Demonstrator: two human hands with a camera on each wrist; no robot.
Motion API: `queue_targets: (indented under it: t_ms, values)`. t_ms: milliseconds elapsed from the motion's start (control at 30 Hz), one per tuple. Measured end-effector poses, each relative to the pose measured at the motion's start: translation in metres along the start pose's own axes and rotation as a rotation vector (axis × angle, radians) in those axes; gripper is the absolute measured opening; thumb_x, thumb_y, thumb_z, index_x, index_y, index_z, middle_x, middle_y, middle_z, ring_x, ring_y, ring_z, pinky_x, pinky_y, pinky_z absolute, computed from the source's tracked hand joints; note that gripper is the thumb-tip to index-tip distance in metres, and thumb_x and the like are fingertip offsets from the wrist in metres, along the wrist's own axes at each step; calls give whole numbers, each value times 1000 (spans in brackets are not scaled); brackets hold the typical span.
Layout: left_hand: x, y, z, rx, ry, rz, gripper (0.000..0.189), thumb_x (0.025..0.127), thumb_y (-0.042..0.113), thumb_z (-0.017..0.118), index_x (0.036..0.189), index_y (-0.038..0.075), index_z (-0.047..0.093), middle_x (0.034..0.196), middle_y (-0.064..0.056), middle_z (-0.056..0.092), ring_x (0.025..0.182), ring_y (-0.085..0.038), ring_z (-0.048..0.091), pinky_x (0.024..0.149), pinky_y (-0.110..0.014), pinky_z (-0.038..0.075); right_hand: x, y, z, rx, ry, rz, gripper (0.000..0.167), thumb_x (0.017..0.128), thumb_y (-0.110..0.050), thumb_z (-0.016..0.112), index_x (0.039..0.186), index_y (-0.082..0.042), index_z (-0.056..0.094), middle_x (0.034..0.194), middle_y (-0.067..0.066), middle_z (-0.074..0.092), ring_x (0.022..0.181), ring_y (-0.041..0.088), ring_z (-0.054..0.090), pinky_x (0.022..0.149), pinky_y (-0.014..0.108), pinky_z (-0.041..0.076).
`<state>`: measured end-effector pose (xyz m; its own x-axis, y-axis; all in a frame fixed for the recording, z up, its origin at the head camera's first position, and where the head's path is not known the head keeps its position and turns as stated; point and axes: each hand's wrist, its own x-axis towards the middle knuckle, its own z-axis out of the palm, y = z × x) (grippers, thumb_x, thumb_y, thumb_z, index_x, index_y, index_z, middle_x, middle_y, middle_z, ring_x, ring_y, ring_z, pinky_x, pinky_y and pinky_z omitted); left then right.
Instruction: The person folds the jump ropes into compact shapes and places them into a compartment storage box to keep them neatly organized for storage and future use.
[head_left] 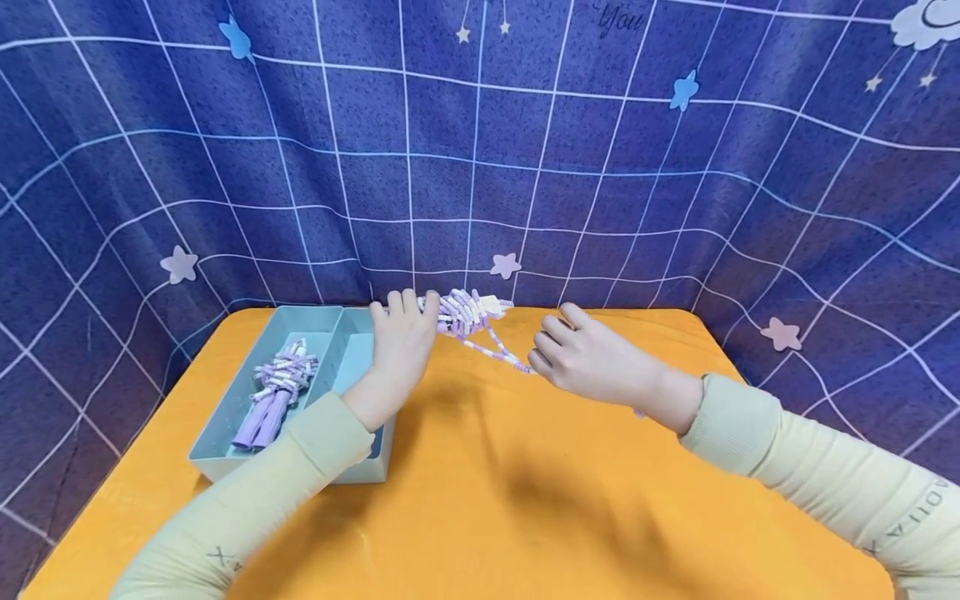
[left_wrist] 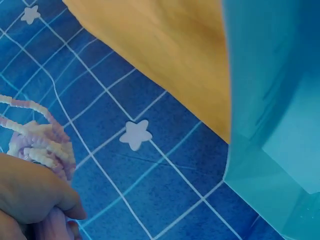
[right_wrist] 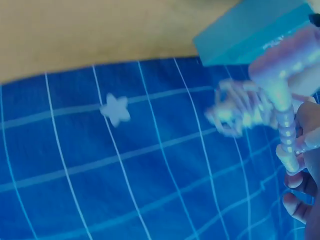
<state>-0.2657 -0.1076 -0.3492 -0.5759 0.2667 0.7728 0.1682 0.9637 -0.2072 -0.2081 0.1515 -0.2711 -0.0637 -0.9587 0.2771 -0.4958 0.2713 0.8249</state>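
Observation:
My left hand (head_left: 401, 342) grips a bundled purple-and-white beaded jump rope (head_left: 467, 313) above the right compartment of a light blue box (head_left: 367, 473). In the left wrist view, its purple handle (left_wrist: 52, 227) shows inside the curled fingers, and the wound beads stick out past them. A loose beaded strand (head_left: 495, 354) runs from the bundle to my right hand (head_left: 588, 354), which pinches it in the air over the table. The right wrist view shows that strand close to the camera, passing into the fingers. A second jump rope (head_left: 277, 392), with two purple handles, lies in the left compartment.
The box stands at the left of a table with an orange cloth (head_left: 480, 517). A dark blue curtain (head_left: 525, 192) with white grid lines and stars hangs behind the table and along both sides.

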Motion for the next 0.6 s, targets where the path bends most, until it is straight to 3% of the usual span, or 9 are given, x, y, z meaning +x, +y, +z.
queue_targets:
  t_ms: [300, 467, 600]
  values:
    - [-4, 21, -9, -54, -23, 142, 29, 92, 10, 28, 103, 7, 54, 81, -16, 52, 78, -32, 49, 65, -43, 36, 21, 33, -24, -96, 64, -52, 30, 92, 2, 33, 68, -9, 47, 64, 4, 42, 62, 21, 38, 66, 35, 32]
    - [-7, 29, -18, -25, -62, 253, 30, 92, 9, 27, 104, 10, 54, 81, -14, 51, 76, -29, 48, 62, -40, 36, 24, 44, -29, -116, 91, -62, 28, 90, 1, 36, 68, -10, 49, 63, 3, 41, 62, 21, 39, 65, 34, 33]
    - [-10, 36, -21, -43, -7, 329, 27, 91, 8, 31, 103, 12, 55, 81, -12, 52, 75, -28, 49, 63, -39, 36, 27, 53, -29, -119, 92, -66, 28, 90, -1, 36, 70, -10, 54, 64, 4, 44, 64, 22, 41, 66, 35, 34]
